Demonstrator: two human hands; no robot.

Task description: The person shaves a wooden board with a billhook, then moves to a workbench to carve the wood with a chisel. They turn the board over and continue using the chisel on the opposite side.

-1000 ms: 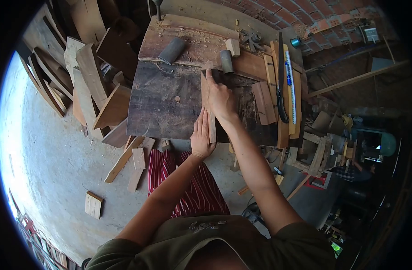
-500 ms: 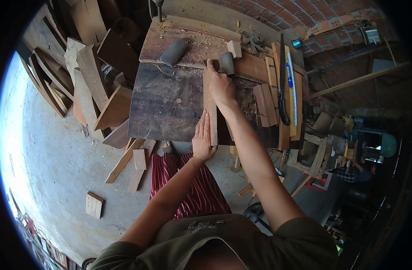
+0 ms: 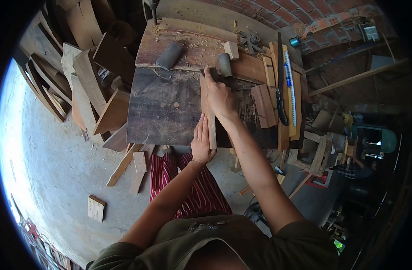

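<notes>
A narrow wooden strip [image 3: 205,96] lies lengthwise on the dark bench board, its near end at the board's front edge. My left hand [image 3: 203,141] grips that near end, fingers straight along its left side. Farther up, my right hand [image 3: 220,100] rests over the strip with the index finger stretched toward the far end. A dark piece that looks like sandpaper [image 3: 211,71] shows at its fingertips; the rest is hidden under the hand. Just beyond stands a curled grey sheet [image 3: 224,65], beside a small pale wood block [image 3: 231,50].
Another curled grey sheet [image 3: 170,56] lies among shavings at the back left. Right of my hands are wood blocks [image 3: 263,106], a handsaw [image 3: 280,85] and a blue-and-white strip [image 3: 290,85]. Leaning boards [image 3: 86,76] crowd the left; offcuts [image 3: 96,208] lie on the floor.
My right hand has slid slightly toward me along the strip, away from the curled sheet. My left hand keeps its hold at the near end. The view has shifted a little.
</notes>
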